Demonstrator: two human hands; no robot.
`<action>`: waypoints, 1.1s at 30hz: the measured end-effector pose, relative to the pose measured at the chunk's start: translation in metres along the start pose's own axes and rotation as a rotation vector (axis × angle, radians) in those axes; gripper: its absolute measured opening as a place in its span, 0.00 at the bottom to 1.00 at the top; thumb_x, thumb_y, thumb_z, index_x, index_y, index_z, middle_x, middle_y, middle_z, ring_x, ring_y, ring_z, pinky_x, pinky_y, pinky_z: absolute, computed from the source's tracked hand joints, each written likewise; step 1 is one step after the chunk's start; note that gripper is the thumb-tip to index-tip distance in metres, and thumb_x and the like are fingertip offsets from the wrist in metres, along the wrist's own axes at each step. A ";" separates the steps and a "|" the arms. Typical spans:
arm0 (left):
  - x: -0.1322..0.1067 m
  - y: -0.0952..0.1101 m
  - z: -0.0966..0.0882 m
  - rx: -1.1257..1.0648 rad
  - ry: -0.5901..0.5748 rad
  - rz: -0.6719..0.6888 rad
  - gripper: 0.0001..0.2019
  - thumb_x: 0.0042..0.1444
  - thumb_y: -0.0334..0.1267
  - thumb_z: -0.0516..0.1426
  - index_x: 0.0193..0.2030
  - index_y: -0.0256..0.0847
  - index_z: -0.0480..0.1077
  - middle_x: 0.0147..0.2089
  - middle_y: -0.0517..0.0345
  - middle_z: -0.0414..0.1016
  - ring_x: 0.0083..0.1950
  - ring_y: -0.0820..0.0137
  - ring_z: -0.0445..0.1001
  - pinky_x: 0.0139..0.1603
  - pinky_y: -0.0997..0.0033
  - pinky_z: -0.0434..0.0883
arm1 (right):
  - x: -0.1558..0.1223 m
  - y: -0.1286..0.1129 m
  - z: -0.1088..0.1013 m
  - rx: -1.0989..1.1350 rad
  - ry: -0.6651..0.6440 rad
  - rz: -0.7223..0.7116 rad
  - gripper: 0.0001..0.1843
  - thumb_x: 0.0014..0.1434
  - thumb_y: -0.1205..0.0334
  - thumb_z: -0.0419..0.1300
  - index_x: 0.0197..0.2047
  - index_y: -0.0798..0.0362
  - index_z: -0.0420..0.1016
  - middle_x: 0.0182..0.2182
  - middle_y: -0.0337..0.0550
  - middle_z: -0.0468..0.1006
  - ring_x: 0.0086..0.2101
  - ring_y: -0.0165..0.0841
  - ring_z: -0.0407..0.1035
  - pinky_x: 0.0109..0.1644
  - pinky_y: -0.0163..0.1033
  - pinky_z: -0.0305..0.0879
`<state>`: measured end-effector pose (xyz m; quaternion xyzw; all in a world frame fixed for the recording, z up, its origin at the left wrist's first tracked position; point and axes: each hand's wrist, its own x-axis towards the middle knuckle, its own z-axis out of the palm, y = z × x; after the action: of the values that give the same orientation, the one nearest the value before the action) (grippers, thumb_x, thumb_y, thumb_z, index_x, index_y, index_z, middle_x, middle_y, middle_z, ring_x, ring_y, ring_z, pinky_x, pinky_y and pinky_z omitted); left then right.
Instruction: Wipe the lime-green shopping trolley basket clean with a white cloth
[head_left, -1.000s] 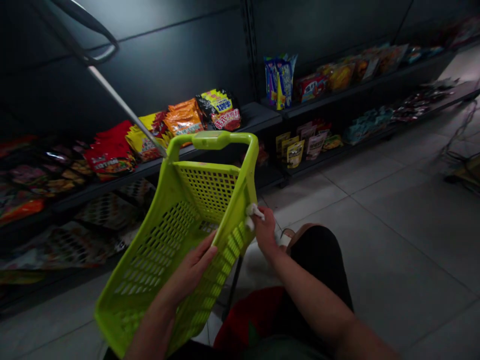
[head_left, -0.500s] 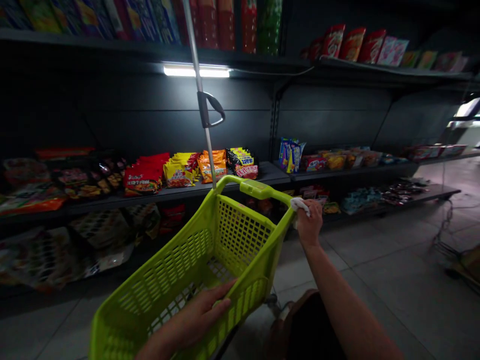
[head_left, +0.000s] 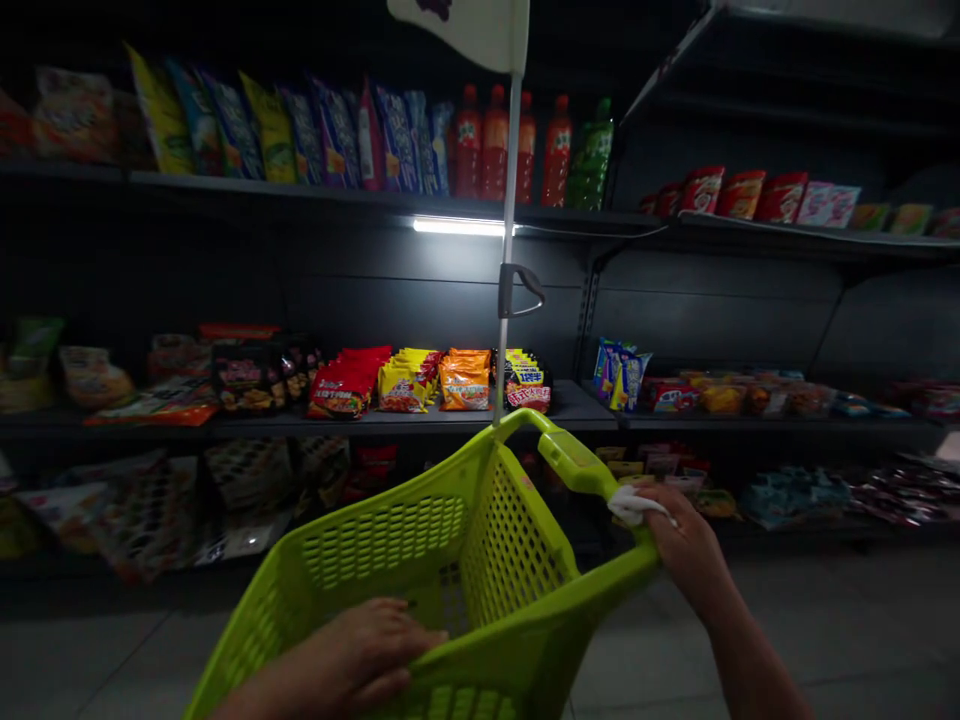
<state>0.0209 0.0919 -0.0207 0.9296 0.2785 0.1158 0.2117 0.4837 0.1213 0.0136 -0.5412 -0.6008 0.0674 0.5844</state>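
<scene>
The right hand [head_left: 686,545] clenches a white cloth [head_left: 634,506] on the right rim of a lime-green perforated plastic shopping basket [head_left: 386,540], near dark metal shelves [head_left: 360,425]. The left hand [head_left: 341,665] grasps its near rim; no goods show inside.

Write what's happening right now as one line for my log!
left hand: on rim of green basket | right hand: holding white cloth against basket | ahead: snack bags on shelf
</scene>
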 end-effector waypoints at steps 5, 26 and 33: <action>-0.011 -0.025 -0.017 0.138 -0.044 0.003 0.23 0.68 0.50 0.52 0.69 0.60 0.65 0.65 0.58 0.74 0.63 0.58 0.74 0.71 0.54 0.62 | -0.032 -0.027 0.004 -0.053 0.048 -0.122 0.11 0.55 0.58 0.57 0.33 0.46 0.82 0.42 0.48 0.80 0.44 0.42 0.75 0.49 0.46 0.72; 0.084 -0.007 -0.027 -0.150 0.231 -0.155 0.33 0.69 0.58 0.44 0.76 0.48 0.51 0.79 0.57 0.47 0.79 0.62 0.48 0.77 0.54 0.48 | -0.060 -0.107 0.049 0.061 -0.423 -0.514 0.16 0.57 0.71 0.55 0.41 0.44 0.80 0.46 0.41 0.80 0.50 0.39 0.70 0.59 0.48 0.62; 0.064 -0.033 -0.031 -0.352 0.139 -0.267 0.35 0.66 0.60 0.49 0.75 0.50 0.52 0.78 0.60 0.47 0.78 0.61 0.49 0.76 0.53 0.48 | 0.065 -0.047 0.126 0.049 -0.416 -0.322 0.11 0.53 0.67 0.58 0.36 0.51 0.82 0.39 0.45 0.82 0.44 0.40 0.73 0.55 0.48 0.65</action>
<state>0.0479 0.1632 -0.0021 0.8230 0.3886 0.1974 0.3643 0.3763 0.2196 0.0494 -0.3988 -0.7847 0.0981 0.4643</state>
